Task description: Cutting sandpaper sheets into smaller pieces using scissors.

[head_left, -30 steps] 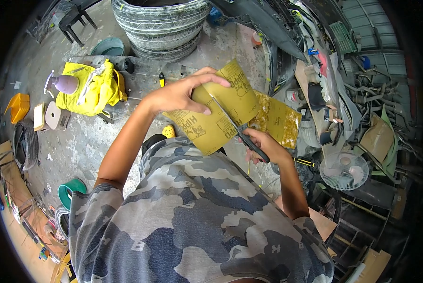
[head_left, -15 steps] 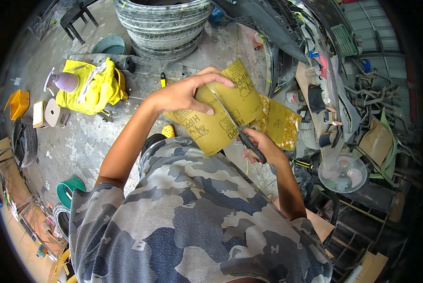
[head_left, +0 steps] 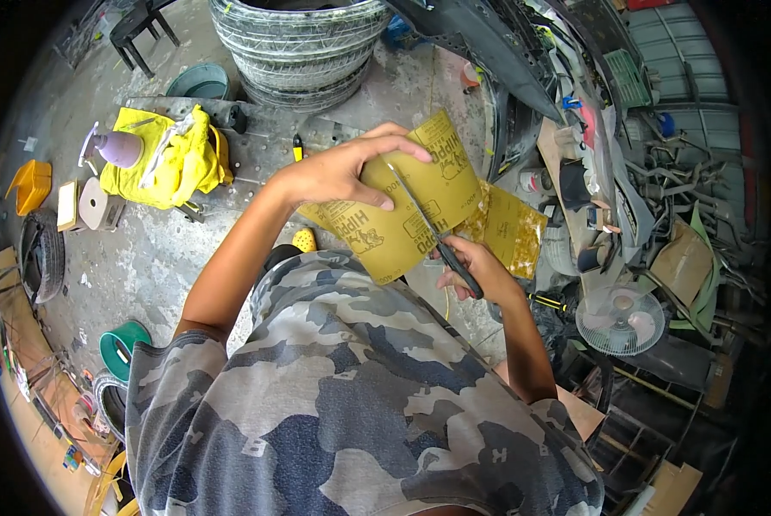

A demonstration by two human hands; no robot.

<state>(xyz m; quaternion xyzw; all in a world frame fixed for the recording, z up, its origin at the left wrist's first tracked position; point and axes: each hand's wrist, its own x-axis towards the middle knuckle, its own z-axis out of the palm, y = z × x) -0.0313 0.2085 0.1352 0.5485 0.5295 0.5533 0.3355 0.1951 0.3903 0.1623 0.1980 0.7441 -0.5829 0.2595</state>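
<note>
A curled yellow-brown sheet of sandpaper (head_left: 377, 245), printed on its back, is held up in front of me. My left hand (head_left: 360, 168) grips it from above, thumb and fingers spread over its surface. My right hand (head_left: 480, 271) is closed round the dark handles of a pair of scissors (head_left: 459, 268). Their blades lie along the middle of the sheet, pointing up and left toward my left hand. Below the sheet's right edge lies another yellow-brown piece (head_left: 514, 232) with shiny, blotchy marks.
A grey bench (head_left: 257, 155) beyond my left arm carries yellow cloths (head_left: 175, 163), a lilac spray bottle (head_left: 121, 149) and a cutter knife (head_left: 298, 148). Stacked tyres (head_left: 304, 60) stand at the back. To the right are a fan (head_left: 619, 320), a screwdriver (head_left: 547, 301) and piled car parts.
The hands, sheet and scissors keep nearly the same pose, with only a slight shift. The whole view has moved a little.
</note>
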